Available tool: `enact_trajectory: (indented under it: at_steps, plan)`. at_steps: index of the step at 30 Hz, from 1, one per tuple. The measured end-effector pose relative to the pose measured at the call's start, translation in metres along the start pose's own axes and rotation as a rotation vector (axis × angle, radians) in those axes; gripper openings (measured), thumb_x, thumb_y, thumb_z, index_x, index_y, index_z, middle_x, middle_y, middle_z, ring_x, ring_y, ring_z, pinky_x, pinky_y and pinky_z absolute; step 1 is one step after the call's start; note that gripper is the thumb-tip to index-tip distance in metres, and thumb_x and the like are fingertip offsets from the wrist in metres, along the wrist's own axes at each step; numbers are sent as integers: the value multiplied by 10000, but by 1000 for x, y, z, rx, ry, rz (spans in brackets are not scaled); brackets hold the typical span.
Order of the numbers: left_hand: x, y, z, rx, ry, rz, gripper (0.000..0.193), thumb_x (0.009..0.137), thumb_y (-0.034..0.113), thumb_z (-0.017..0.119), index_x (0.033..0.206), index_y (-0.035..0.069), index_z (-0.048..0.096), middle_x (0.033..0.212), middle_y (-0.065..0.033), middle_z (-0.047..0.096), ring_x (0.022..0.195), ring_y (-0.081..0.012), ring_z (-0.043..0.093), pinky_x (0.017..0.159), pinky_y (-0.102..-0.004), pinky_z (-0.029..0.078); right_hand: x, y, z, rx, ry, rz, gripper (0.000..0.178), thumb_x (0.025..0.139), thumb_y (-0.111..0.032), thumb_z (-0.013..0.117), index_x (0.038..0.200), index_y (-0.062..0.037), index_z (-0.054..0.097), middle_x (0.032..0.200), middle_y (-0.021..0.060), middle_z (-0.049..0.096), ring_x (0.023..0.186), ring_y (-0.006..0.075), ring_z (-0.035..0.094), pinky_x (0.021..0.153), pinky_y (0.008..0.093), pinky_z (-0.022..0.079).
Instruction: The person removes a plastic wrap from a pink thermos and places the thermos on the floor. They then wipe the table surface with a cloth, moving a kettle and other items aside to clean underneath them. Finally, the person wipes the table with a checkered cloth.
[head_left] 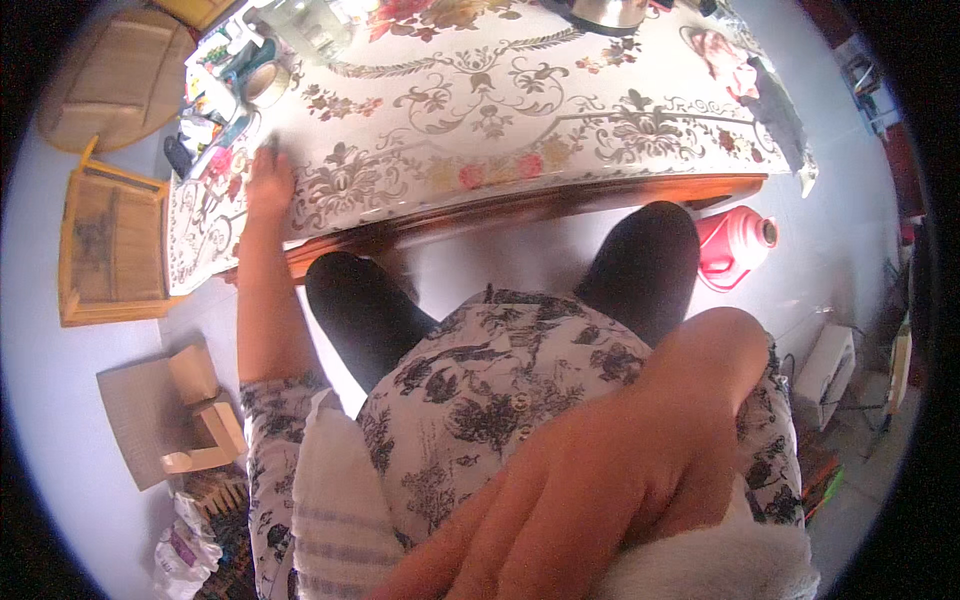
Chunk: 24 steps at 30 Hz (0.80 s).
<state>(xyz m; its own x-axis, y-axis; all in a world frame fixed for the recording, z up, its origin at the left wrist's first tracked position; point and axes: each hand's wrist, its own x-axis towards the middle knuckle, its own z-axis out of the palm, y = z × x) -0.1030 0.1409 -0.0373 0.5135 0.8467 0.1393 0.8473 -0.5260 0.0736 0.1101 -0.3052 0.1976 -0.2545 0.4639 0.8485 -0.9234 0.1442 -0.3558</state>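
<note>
My left hand lies on the patterned tablecloth near the table's left side, fingers reaching forward. It looks open, and nothing shows in it. Just beyond it are a roll of tape and a jumble of small items. Large and close, my right hand crosses in front of my chest. Its fingers stretch toward the lower left and look open; the tips run out of the picture. Beside and below it is a white towel draped over my flowered shirt.
A pink thermos flask stands on the floor right of my knee. Wooden stools, an opened cardboard box and a white plastic bag are at the left. A metal pot and a crumpled cloth sit on the table.
</note>
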Motion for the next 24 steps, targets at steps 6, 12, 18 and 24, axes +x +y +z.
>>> enact_trajectory:
  at_steps: [6,12,18,24]
  plan:
    - [61,208,-17,-191,-23,194,514,972,355,403,1390,57,432,1476,-151,389,1364,-296,369,1101,-475,307,-5,17,-10,-81,48,-233,590,908,-398,629,1236,87,549,1285,271,552,1203,415,537,1077,573,327]
    - [50,401,0,-414,-105,486,511,962,264,412,1400,1,422,1545,-159,271,1424,-294,265,1151,-486,208,-22,-44,35,-809,766,114,392,837,-281,670,1061,33,598,1201,252,590,1111,384,587,995,507,424]
    - [49,356,-24,36,-111,569,493,960,244,384,1364,-29,457,1518,-168,321,1410,-299,294,1144,-484,232,-236,-153,34,-2310,1122,1483,590,852,-241,676,1360,-27,466,1362,206,497,1257,392,463,1080,448,344]
    - [73,285,-20,-166,33,280,479,946,247,453,1348,-14,474,1485,-185,363,1398,-308,313,1140,-470,251,-294,-122,58,-2441,1400,819,396,933,-200,446,1259,3,541,1356,235,474,1256,391,452,1082,452,314]
